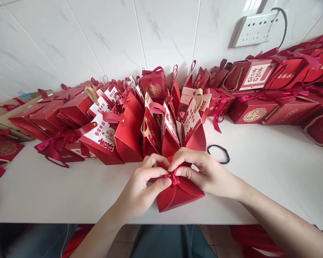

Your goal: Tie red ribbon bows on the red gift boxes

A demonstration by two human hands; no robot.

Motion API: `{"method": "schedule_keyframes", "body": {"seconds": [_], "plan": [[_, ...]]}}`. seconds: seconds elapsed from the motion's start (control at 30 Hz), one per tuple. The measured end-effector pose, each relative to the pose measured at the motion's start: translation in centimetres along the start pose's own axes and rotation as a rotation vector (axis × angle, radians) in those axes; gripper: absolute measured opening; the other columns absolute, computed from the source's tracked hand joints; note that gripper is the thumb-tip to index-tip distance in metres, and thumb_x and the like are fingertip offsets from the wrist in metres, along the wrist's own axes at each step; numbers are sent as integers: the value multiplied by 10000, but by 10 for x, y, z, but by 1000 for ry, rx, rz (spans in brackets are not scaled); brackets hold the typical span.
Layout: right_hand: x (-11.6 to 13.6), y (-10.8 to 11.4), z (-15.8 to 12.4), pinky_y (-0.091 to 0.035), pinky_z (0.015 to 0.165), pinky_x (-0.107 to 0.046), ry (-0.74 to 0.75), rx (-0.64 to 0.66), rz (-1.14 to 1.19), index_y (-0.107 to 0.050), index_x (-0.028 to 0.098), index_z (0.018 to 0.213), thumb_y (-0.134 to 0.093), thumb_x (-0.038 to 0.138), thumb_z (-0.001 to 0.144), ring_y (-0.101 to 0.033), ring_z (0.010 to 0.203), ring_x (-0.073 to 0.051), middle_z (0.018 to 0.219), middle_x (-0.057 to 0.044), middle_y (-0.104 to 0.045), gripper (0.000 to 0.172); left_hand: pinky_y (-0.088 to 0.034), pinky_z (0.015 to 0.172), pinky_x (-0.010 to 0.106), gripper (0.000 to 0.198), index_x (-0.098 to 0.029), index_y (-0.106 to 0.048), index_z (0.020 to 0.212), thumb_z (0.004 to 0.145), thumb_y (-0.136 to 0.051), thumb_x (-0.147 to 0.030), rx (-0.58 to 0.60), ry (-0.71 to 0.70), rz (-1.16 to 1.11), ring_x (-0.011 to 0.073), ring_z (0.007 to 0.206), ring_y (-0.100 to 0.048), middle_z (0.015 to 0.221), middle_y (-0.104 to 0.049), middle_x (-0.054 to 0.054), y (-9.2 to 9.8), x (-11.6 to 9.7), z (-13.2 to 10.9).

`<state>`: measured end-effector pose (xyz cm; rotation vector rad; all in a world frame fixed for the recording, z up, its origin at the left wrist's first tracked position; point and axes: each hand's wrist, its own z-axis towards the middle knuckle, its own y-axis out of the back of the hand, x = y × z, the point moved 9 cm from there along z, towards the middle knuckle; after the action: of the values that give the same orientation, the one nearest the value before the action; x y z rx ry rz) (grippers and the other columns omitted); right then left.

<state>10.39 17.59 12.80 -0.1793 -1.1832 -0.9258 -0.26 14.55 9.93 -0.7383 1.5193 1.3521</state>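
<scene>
A red gift box [181, 196] with curved, overlapping flaps sits near the front edge of the white table. On its top is a bunched dark-red ribbon [174, 178]. My left hand [144, 182] pinches the ribbon from the left, thumb and forefinger on it. From the right, the thumb and fingertips of my right hand [201, 172] are closed on the same ribbon. Both hands touch each other's work area, and the fingers hide part of the ribbon and the box's back side.
Behind the hands stand several red boxes with handles [129, 132]. More ribboned boxes [258, 107] are stacked at the right. A black loop [218, 154] lies right of centre. A white socket strip [255, 30] is on the tiled wall. Part of another person shows at the left edge.
</scene>
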Motion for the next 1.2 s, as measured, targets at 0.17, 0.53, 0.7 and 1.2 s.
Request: {"method": "schedule_keyframes", "body": {"seconds": [0.17, 0.53, 0.7, 1.2], "plan": [[2, 9, -4, -520, 759, -265, 30, -109, -44, -563, 187, 916, -561, 48, 860, -610, 858, -140, 931, -44, -608, 151, -460, 924, 275, 260, -211, -712, 723, 906, -578, -339, -9, 38, -115, 179, 1016, -551, 1085, -574, 57, 0, 0, -1], [13, 9, -4, -511, 731, -219, 114, -32, -193, -635, 149, 772, -756, 135, 796, -620, 806, -107, 933, -49, -606, 124, -434, 809, 257, 255, -205, -689, 649, 876, -578, -237, -50, 52, -174, 138, 874, -535, 1032, -584, 38, 3, 1, -2], [9, 10, -5, -529, 682, -239, 103, -35, -179, -662, 166, 830, -722, 198, 851, -637, 796, -130, 910, -53, -629, 71, -440, 789, 279, 273, -191, -671, 633, 878, -564, -243, -35, 42, -158, 147, 851, -523, 1065, -583, 57, 3, 1, -2], [20, 17, -7, -534, 812, -259, 187, 75, -371, -678, 163, 849, -577, 123, 930, -621, 926, -153, 1043, -99, -558, 135, -455, 796, 275, 274, -198, -614, 689, 935, -510, -261, -292, -116, 275, 139, 790, -534, 865, -555, 26, 21, -17, -20]]}}
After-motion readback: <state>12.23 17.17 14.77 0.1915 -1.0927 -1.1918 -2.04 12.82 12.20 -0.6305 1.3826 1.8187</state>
